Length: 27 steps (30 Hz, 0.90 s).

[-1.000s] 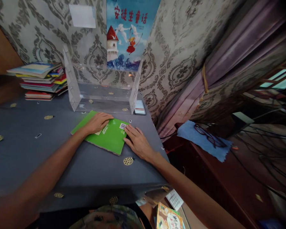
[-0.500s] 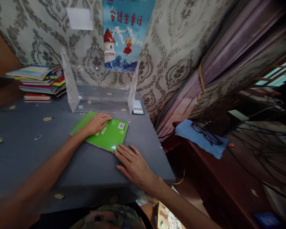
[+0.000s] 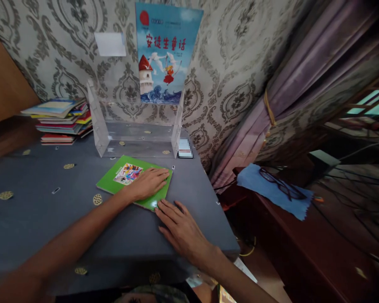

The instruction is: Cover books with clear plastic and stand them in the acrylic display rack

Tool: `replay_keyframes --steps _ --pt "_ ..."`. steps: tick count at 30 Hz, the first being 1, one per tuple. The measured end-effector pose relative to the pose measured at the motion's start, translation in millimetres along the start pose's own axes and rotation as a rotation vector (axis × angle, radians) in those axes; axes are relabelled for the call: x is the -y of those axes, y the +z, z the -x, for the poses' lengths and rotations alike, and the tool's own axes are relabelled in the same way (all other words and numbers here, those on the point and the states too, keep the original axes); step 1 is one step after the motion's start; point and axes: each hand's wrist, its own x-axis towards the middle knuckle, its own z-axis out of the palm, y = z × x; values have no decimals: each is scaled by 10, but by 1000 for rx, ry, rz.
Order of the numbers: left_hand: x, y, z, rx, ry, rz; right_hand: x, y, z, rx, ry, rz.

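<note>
A green book (image 3: 111, 176) with a small coloured picture on its cover lies closed and flat on the grey tablecloth (image 3: 66, 210). My left hand (image 3: 149, 183) rests flat across the right part of the cover, fingers stretched out and hiding the area with the barcode. At the book's near right corner, the fingertips of my right hand (image 3: 180, 225) touch the edge; its fingers are extended and the palm lies on the table. Neither hand grips the book.
Behind the book stands a clear acrylic stand (image 3: 139, 147). A stack of books (image 3: 61, 120) sits at the back left, a phone-like object (image 3: 185, 149) right of the stand. Further right, a dark red desk (image 3: 271, 223) holds glasses (image 3: 281, 183) on a blue cloth (image 3: 255, 181) and tangled cables.
My left hand has slid rightward over the cover, uncovering the picture and covering the barcode. My right hand stays at the corner. The view has tilted up slightly.
</note>
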Motion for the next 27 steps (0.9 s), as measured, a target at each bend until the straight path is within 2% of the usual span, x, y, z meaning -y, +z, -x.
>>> replay_keyframes --steps 6,9,13,17,21,24,27 --pt "503 -80 209 -5 -157 -21 0 -44 -8 -4 -15 10" --pt "792 -171 358 5 -295 -30 -10 -34 -28 -33 -15 8" --pt "964 -297 469 70 -435 -10 -24 24 -84 -113 14 -28" --pt "864 -421 501 117 -490 -84 -121 48 -120 -161 -18 -30" --pt "633 -624 626 232 -595 -239 -447 -12 -172 -132 10 74" --pt "343 -755 795 352 -662 -289 -772 -85 -356 -53 124 200" --pt "-60 -758 973 446 -618 -289 -1003 -148 -678 91 221 307"
